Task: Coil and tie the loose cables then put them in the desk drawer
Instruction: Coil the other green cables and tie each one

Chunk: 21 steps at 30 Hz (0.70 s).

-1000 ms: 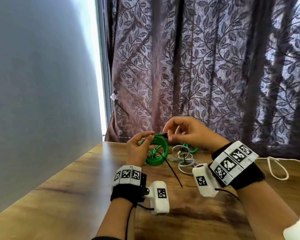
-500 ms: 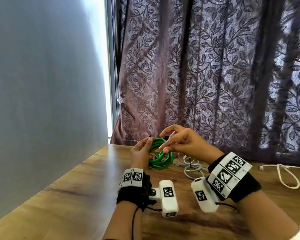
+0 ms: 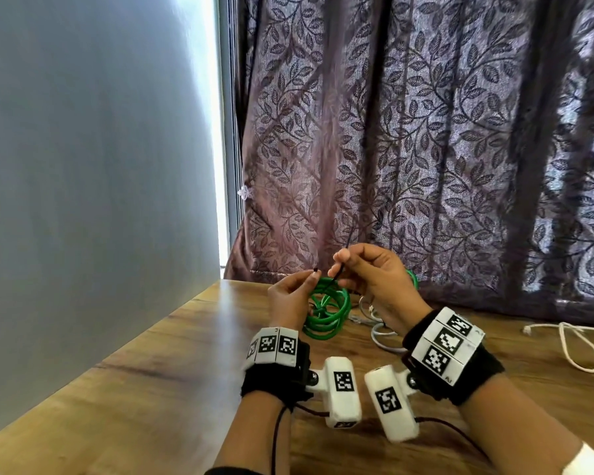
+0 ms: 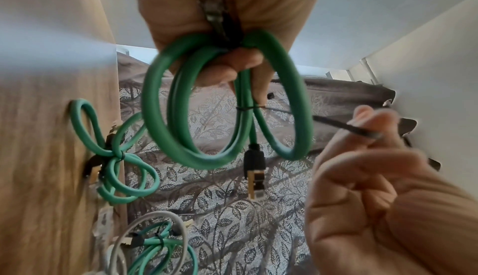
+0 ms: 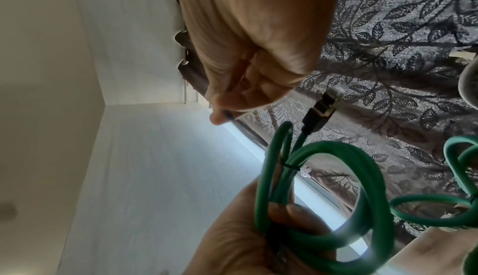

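Coil [image 4: 225, 103]: green cable, being gripped in curled left-hand [image 3: 290, 298] fingers, steadying the loops above the worktop [image 3: 172, 365]. Tie [image 4: 344, 126]: black, cinched round the coil; right-hand [image 3: 374, 275] fingers are pinching its tail, evidently pulling it tight. Tied coils [image 4: 116, 156] are lying beyond the fingers.

You hold a green cable [image 3: 326, 303] bound by a thin black tie [image 4: 344, 127]; its plug [image 4: 254, 174] is black and gold. The counter [image 3: 151, 389] is brown wood grain. The curtain [image 3: 426, 149] behind is purple-grey with a dark leaf pattern. Your wristbands [image 3: 273, 378] are black, carrying white blocks with black square codes. A white cord [image 3: 580, 347] lies to your right.
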Available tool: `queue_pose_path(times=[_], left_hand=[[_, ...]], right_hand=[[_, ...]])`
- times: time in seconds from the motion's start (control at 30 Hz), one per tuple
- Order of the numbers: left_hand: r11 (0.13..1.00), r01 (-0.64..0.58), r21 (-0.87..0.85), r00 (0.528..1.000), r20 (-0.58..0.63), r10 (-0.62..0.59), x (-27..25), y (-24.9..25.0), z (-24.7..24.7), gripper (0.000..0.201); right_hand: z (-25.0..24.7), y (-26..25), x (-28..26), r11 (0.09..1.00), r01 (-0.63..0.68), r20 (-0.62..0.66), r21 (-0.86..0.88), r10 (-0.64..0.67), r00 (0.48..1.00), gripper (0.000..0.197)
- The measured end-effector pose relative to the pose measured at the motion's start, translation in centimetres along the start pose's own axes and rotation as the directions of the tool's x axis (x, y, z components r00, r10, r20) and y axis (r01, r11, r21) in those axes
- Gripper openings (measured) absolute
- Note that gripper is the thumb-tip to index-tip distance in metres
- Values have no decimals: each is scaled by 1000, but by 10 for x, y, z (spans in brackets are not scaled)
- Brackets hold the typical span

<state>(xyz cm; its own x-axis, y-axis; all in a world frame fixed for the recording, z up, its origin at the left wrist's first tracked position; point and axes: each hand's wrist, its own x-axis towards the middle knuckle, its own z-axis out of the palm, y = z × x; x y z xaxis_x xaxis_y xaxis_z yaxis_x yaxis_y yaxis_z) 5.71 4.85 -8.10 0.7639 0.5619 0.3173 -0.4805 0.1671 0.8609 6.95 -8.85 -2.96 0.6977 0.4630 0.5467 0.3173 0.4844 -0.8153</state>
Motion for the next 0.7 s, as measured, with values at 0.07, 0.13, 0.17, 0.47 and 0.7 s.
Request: queue_pose_path(times=[0.07,0.13,0.17,0.47,0.7], left_hand=[[999,-32,-9,999,-44,31,-1,2,1,8],[997,-80,-1,994,-77,79,0,3,1,15],[995,-100,17,991,-85,101,0,3,1,17],[947,-264,181,962,-17,271,-11,11,7,27],[888,-363,282,928,25,371,-14,7,15,29]], right_hand=[[0,0,0,1000,-1,-23,7,2,1000,12],[1,0,0,999,-33,-48,-28,32,998,11],[1,1,-1,997,-58,-48,-55,56,997,10],[7,13,-4,949,-269,-122,-166,251,960,13],[4,13,-6,945,-324,-216,-47,307,927,6]])
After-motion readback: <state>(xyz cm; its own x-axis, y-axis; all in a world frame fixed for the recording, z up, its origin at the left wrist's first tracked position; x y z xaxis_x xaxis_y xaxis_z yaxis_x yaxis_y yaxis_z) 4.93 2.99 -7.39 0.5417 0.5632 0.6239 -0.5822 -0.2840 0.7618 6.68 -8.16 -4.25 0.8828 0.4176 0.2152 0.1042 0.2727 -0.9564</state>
